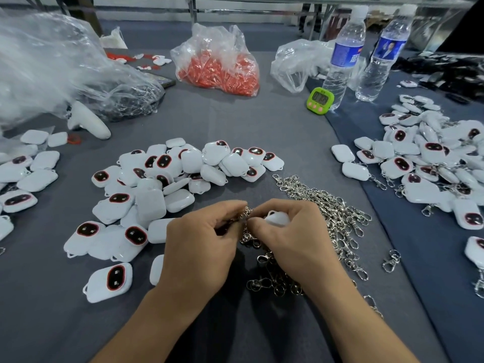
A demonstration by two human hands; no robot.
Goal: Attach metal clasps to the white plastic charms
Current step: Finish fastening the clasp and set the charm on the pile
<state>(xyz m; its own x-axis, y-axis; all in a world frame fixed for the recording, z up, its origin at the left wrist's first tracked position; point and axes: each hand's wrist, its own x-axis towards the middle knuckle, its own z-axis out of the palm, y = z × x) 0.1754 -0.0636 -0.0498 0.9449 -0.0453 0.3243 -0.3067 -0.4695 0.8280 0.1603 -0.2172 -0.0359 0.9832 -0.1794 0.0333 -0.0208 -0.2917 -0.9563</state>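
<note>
My left hand (pixel 201 244) pinches a metal clasp (pixel 246 213) at its fingertips, low in the middle of the head view. My right hand (pixel 290 237) curls round a white plastic charm (pixel 276 218), whose small loop points at the clasp. The two hands meet fingertip to fingertip above the table. A heap of loose silver clasps (pixel 332 213) lies under and to the right of my right hand. A pile of white charms with dark red-rimmed faces (pixel 167 176) spreads to the left and behind my hands.
A second heap of charms with clasps on them (pixel 429 163) lies at the right. Behind stand a bag of orange parts (pixel 220 66), two water bottles (pixel 343 56), a green timer (pixel 320 100) and a clear bag of metal parts (pixel 125 95). A white controller (pixel 87 123) lies at the left.
</note>
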